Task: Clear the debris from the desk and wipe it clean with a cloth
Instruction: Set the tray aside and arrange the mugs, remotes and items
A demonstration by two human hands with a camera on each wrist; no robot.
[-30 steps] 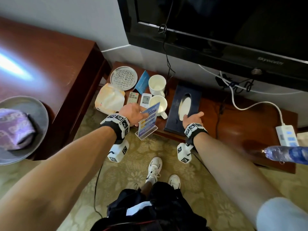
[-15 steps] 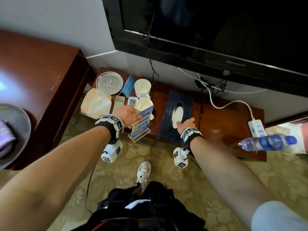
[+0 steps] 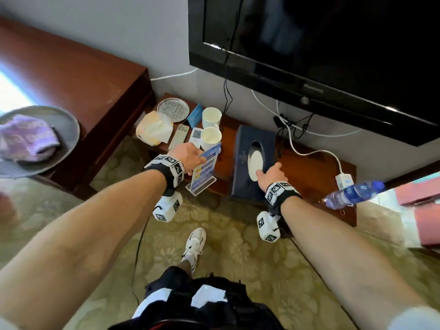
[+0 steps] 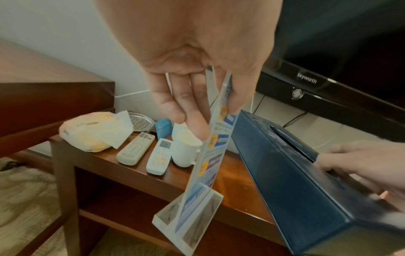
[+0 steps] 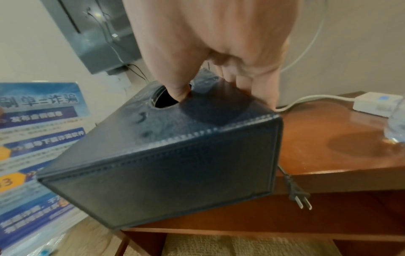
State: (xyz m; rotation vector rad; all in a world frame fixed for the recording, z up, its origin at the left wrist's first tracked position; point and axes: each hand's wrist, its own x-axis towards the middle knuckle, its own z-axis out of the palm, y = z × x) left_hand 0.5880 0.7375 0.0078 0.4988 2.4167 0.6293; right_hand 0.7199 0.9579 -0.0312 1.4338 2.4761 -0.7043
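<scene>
Left hand pinches the top edge of the acrylic sign stand, thumb on one face and fingers on the other; stand tilted, its clear base off the tabletop and out past the front edge. Right hand grips the dark blue tissue box: thumb hooked into the oval opening, fingers curled over the box's right side; box tipped, near end hanging past the tabletop edge, far end low toward the wood, though whether it touches cannot be told from these views. Stand and box sit close together between the two hands, apparently not touching. Just beyond the left hand: two white cups, one behind the other, with two remote controls side by side to their left. Further left of those, a crumpled plastic bag at the tabletop corner; behind it a round metal dish and a small blue card. To the right of the right hand, a water bottle lying near the front edge, a white power strip behind it, cable running back to the wall. Beyond everything, a black television. Far left of the left hand, a purple cloth lies in a grey tray on a higher cabinet.
</scene>
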